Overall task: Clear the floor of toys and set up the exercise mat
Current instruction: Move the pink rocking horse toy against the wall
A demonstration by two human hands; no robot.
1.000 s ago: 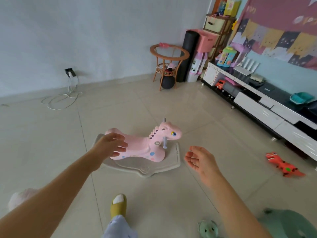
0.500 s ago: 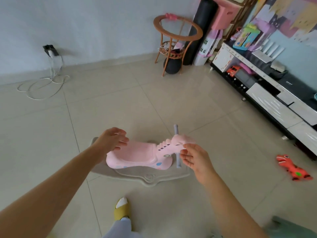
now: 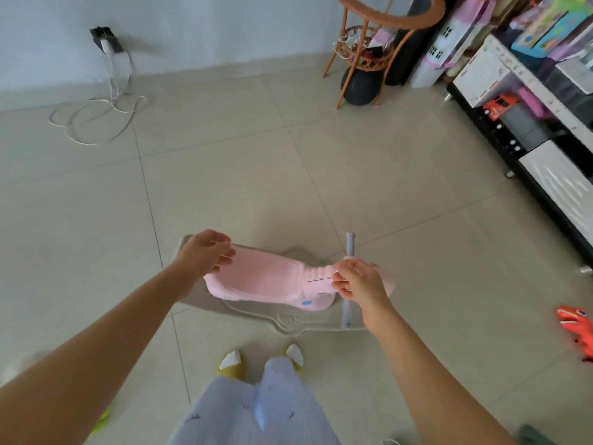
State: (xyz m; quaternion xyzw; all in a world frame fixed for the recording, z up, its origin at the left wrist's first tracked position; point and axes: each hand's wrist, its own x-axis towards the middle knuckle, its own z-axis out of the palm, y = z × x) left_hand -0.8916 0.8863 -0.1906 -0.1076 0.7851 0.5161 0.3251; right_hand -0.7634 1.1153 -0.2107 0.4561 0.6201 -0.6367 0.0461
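A pink rocking-horse toy (image 3: 269, 281) on a grey rocker base (image 3: 288, 322) stands on the tiled floor just in front of my feet. My left hand (image 3: 205, 252) grips the raised back edge of its seat. My right hand (image 3: 356, 279) curls around the toy's neck by the lilac handle bar (image 3: 349, 245), which sticks out above and below my fingers. An orange dinosaur toy (image 3: 577, 329) lies on the floor at the right edge. A black rolled mat (image 3: 404, 59) stands upright behind the rattan table.
A round rattan side table (image 3: 385, 14) with a dark ball (image 3: 361, 86) under it stands at the back. A low TV cabinet (image 3: 529, 149) with toys runs along the right. A white cable (image 3: 96, 120) lies coiled by the left wall.
My view has tilted down and closer over the rocking horse. My right hand has closed around the toy's neck at the handle bar; my left hand stays on the seat back.
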